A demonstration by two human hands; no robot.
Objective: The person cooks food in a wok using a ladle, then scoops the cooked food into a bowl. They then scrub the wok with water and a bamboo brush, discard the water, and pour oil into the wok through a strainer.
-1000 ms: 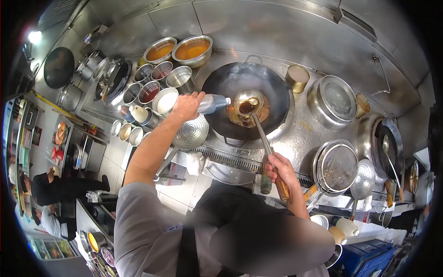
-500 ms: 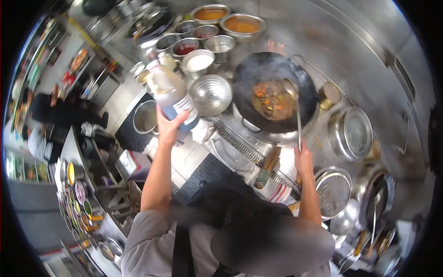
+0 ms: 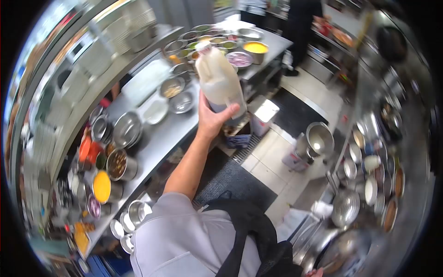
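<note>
My left hand (image 3: 214, 115) is wrapped round the lower part of a large translucent plastic jug (image 3: 219, 81) with a pale cap, held up over the edge of the steel counter (image 3: 159, 131). At the bottom right edge, only a small part of my right hand (image 3: 314, 273) shows, near a blurred ladle handle (image 3: 328, 266) at the wok (image 3: 346, 251). Its fingers are too hidden to read. Past the jug stand metal bowls, among them one with yellow contents (image 3: 255, 47) and one with sliced purple food (image 3: 239, 59).
More bowls and pots line the counter, including a pot of yellow liquid (image 3: 102, 186). A perforated strainer (image 3: 345, 207) lies by the stove. A metal pot (image 3: 319, 138) stands in the aisle. Two people (image 3: 300, 32) stand at the back.
The view has swung left from the stove to the counter. My left hand has carried the jug across from the stove side. The wok and my right hand are now at the lower right edge.
</note>
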